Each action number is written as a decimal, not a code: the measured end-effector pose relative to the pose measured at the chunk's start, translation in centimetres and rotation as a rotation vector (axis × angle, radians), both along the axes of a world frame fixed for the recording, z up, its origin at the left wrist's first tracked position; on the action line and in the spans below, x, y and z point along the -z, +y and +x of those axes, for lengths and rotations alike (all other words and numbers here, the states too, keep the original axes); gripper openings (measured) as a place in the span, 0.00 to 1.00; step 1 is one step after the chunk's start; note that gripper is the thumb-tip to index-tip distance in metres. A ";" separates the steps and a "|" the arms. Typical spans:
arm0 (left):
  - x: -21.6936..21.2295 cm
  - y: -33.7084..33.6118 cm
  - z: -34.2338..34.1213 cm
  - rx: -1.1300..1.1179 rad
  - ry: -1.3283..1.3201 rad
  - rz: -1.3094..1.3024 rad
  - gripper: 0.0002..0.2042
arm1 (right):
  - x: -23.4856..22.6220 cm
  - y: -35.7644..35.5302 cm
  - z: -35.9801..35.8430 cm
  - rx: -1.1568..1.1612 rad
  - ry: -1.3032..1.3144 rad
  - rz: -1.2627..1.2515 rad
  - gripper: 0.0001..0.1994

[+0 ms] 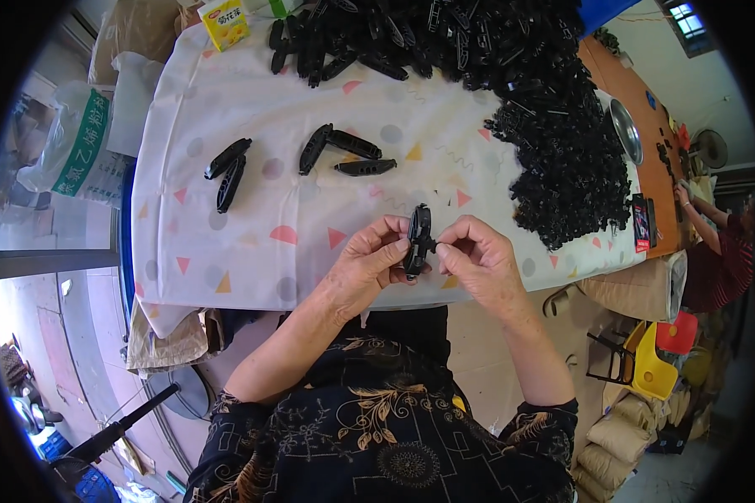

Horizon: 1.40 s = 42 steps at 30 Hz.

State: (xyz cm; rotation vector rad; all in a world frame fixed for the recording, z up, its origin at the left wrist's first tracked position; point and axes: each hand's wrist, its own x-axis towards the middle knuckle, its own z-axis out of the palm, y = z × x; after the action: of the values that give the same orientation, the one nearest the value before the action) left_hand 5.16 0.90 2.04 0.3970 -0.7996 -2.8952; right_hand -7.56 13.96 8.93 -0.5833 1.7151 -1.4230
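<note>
From the head view I watch both bare hands meet near the table's front edge. The left hand [376, 254] is closed in a thumb-and-finger grip round a long black plastic piece [418, 235], standing it nearly upright. The right hand [481, 254] has its thumb and forefinger pinched together on a small dark part [433, 245] at the piece's side — touching it, as far as I can tell, though whether the part is seated I can't say.

I judge the step in hand to be fitting that small part to the long piece. The next move seems to call for a steady left grip and a light, well-lined-up push from the right fingertips.

Beyond, on the patterned tablecloth [252, 268], two loose black pieces [226, 158] touch at an angle, with three similar ones [365, 168] to their right. A heap of long black pieces [445, 38] fills the far side — and a spread of small black parts [562, 168] lies to the right.
</note>
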 end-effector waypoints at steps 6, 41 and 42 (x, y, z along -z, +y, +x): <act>-0.3 0.2 0.1 0.052 -0.031 -0.151 0.08 | -3.3 -0.2 -0.7 -0.460 0.718 0.057 0.04; -0.9 1.7 -0.1 -0.082 0.046 -0.779 0.29 | 3.9 -1.1 2.9 0.072 -0.133 -0.279 0.17; -0.9 1.7 -0.2 -0.096 0.064 -0.820 0.29 | 3.8 -1.1 3.0 0.092 -0.066 -0.282 0.16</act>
State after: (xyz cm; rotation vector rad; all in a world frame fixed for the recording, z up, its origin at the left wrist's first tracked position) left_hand 4.97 2.59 2.91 0.2295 -1.7570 -2.2044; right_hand -4.51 12.91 5.10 -0.6069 1.5174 -1.7464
